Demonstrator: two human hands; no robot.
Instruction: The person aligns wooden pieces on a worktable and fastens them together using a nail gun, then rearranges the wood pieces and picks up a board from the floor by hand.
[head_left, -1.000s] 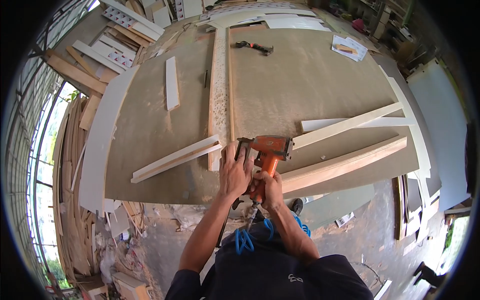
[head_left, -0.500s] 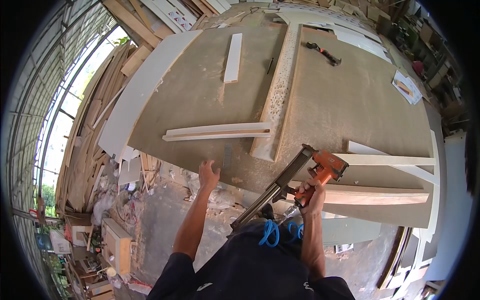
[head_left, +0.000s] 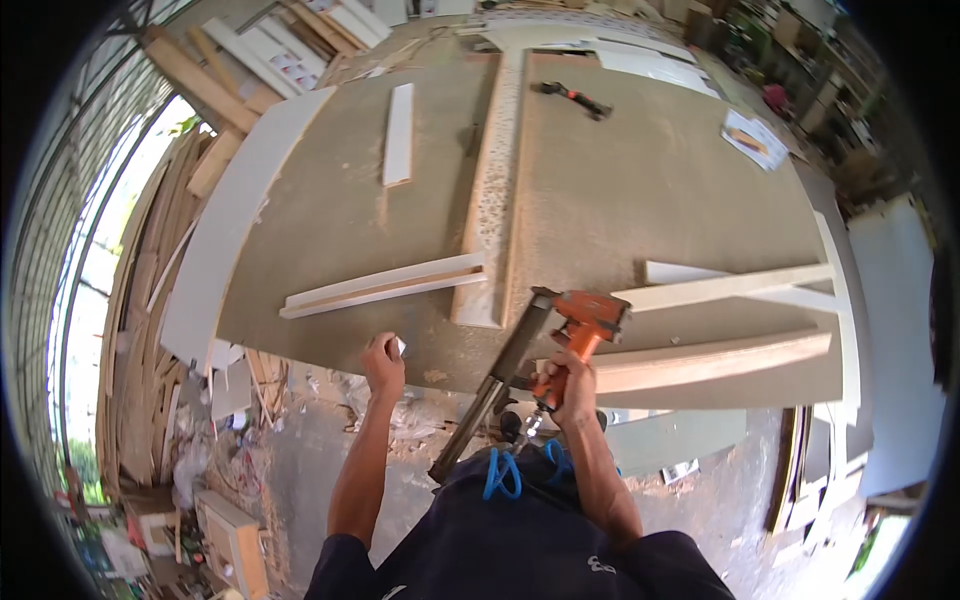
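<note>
My right hand [head_left: 570,385] is wrapped round the handle of an orange nail gun [head_left: 590,315], whose long dark magazine slants down to the left towards my body. A coiled blue air hose [head_left: 503,475] hangs below its handle. At the near edge of the worktable [head_left: 640,180], my left hand [head_left: 383,366] is closed on a small shiny strip [head_left: 401,346], which looks like a strip of nails; most of it is hidden by the fingers. Just beyond this hand lies a narrow white-edged wooden channel [head_left: 385,285].
A long speckled board [head_left: 490,190] runs away across the table. At the back are a hammer [head_left: 575,100] and a white strip [head_left: 398,135]. Wooden strips [head_left: 710,360] lie on the right. Stacked planks [head_left: 150,310] stand at left, with scraps on the floor.
My left hand has gone from open fingers to closed on the small strip that lay on the table. The view has shifted, so the table's contents sit further left. The nail gun stays in my right hand.
</note>
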